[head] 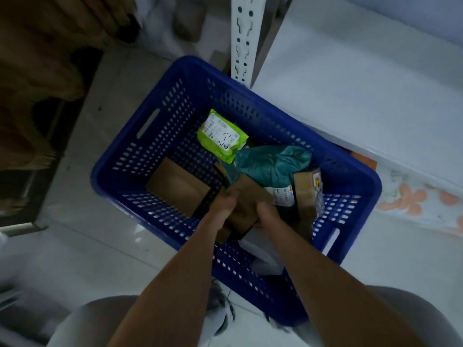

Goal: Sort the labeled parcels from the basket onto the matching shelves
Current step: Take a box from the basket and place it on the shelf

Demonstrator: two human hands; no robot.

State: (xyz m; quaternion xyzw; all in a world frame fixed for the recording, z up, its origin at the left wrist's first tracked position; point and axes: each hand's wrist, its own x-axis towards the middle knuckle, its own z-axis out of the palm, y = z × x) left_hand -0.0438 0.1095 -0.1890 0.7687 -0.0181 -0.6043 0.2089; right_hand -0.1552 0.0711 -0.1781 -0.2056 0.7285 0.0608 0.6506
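A blue perforated basket (140,156) stands on the floor below me. Both my hands reach into it and grip one small brown cardboard parcel (246,196): my left hand (223,206) holds its left side, my right hand (266,214) its right side. Around it lie a flat brown box (178,185), a lime-green labelled bag (220,135), a teal plastic bag (270,164) and a brown box with a label (307,194) leaning against the basket's right wall. The held parcel's label is hidden.
A white slotted shelf post (243,38) rises just behind the basket, with a pale shelf board (350,83) to its right. Dark brown boxes (37,71) fill the left side. My knees frame the bottom of the view over a pale tiled floor (105,246).
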